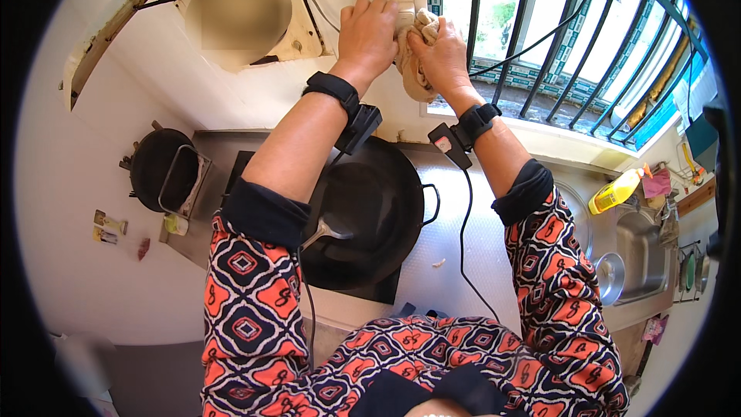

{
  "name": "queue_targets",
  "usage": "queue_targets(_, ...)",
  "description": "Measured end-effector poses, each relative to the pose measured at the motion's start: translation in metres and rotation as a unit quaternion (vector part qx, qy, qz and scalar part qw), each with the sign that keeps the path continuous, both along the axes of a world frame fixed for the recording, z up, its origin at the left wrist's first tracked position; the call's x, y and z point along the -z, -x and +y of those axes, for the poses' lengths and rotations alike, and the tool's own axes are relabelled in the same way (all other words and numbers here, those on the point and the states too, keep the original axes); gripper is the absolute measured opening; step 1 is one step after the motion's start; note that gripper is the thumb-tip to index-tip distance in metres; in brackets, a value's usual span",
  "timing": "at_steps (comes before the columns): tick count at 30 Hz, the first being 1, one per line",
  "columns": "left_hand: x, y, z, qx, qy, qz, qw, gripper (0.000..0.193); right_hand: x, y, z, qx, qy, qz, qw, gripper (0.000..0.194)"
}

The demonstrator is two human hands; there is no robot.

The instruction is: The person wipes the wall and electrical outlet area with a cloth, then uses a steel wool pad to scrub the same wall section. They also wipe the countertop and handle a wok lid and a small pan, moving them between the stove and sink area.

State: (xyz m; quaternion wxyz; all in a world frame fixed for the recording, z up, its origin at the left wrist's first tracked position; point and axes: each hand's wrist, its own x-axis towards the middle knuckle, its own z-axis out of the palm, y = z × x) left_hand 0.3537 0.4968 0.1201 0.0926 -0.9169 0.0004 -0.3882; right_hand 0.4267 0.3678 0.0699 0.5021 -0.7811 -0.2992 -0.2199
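Note:
High on the wall ahead, my right hand (444,61) grips a crumpled beige cloth (419,84). The cloth is bunched against a white wall box (406,14), possibly a socket or switch, and its lower end hangs down. My left hand (366,37) lies over the left side of this box with its fingers curled; what is beneath the palm is hidden. Below my arms sits a large black wok (370,185) on the stove, with a metal spatula (331,231) resting inside it. Both wrists wear black straps with small cabled devices.
A window with dark metal bars (509,29) is right of my hands, a cable crossing it. A round ventilation opening (240,11) is upper left. At right stand a yellow bottle (616,192), a metal basin (609,278) and a sink (642,249). A dark pan (159,171) leans at left.

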Motion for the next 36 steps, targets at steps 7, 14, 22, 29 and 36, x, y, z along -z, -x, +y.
queue_targets(7, -0.011, 0.004, 0.003, 0.009, 0.013, 0.051, 0.999, 0.04, -0.005, -0.004, -0.008, -0.02, 0.039, 0.013, 0.999, 0.042)
queue_targets(14, -0.015, 0.0, 0.009, 0.025, 0.021, 0.046, 0.998, 0.027, 0.001, -0.003, 0.003, 0.016, 0.012, -0.004, 1.0, 0.043)
queue_targets(22, -0.023, 0.0, 0.008, 0.006, 0.061, 0.07, 0.996, 0.018, 0.012, 0.0, -0.006, -0.022, 0.022, 0.064, 0.997, 0.042)
queue_targets(29, -0.028, -0.005, 0.005, -0.009, 0.098, 0.095, 0.991, 0.02, 0.005, 0.009, -0.029, -0.006, 0.0, -0.002, 1.0, 0.042)
queue_targets(36, -0.027, -0.003, 0.01, 0.013, 0.074, 0.075, 0.994, 0.021, -0.009, 0.008, -0.036, -0.027, -0.011, 0.026, 0.999, 0.044)
